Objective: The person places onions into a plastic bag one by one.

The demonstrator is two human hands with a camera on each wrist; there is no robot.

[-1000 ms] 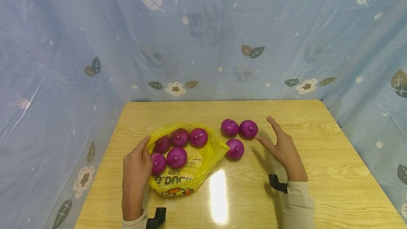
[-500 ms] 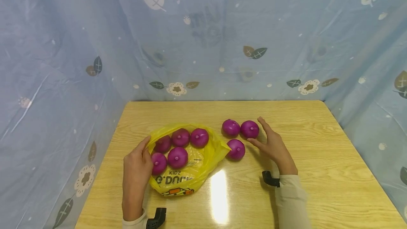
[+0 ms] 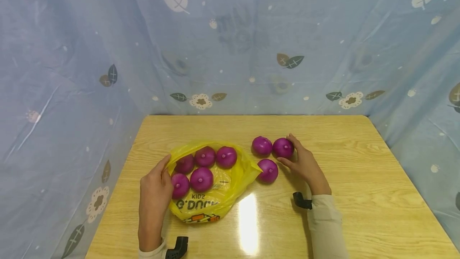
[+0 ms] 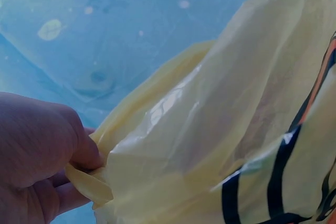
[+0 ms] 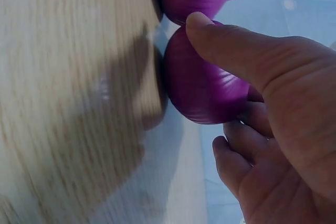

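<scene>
My left hand (image 3: 155, 189) pinches the left rim of a yellow plastic bag (image 3: 235, 195), and its mouth stands wide. In the left wrist view the bag's edge (image 4: 89, 184) is bunched between thumb and fingers of that hand. Inside the bag lie several red onions (image 3: 201, 179). To its right, my right hand (image 3: 305, 167) has thumb and fingers around a red onion (image 3: 283, 148) on the table. The right wrist view has the thumb (image 5: 226, 43) across this onion (image 5: 202, 85) and the fingers behind it.
A second loose red onion (image 3: 262, 146) sits just left of the gripped one. Another onion (image 3: 267, 171) lies nearer, against the bag's right corner. A patterned blue curtain (image 3: 230, 51) rises behind the wooden table (image 3: 366, 187) and along its sides.
My right hand has moved left from beside the loose onions and closed around the right-hand one. The left hand keeps its hold on the bag's rim.
</scene>
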